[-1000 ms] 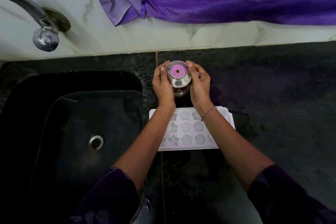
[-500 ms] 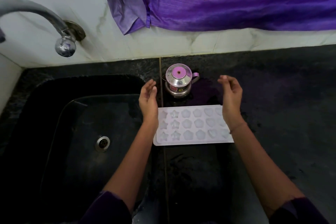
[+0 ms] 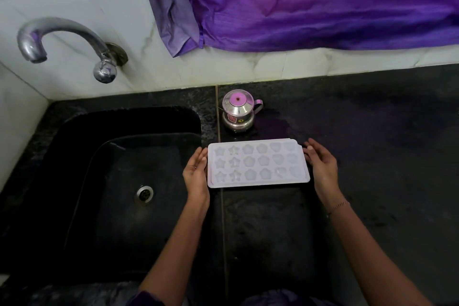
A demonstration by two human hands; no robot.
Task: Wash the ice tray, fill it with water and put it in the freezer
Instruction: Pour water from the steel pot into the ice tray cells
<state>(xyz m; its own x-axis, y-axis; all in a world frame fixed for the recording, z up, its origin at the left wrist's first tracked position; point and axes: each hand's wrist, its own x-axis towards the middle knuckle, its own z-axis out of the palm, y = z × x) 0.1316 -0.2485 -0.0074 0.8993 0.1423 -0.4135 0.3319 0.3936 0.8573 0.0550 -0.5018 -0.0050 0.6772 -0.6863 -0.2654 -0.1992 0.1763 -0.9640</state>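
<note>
On counter (image 3: pixel 372 156), ice tray (image 3: pixel 258 163) lies lengthwise left-right.

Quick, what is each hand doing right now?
Left hand: open, empty, at the ice tray's left end.
Right hand: open, empty, at its right end.

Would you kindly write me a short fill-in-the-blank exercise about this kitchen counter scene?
1. The ice tray lies flat on the ____ counter.
2. The small steel pot stands just ____ the tray, near the wall.
3. The left hand and right hand flank the tray's two ____ ends.
4. The sink lies to the tray's ____.

Missing words: black; behind; short; left
</note>
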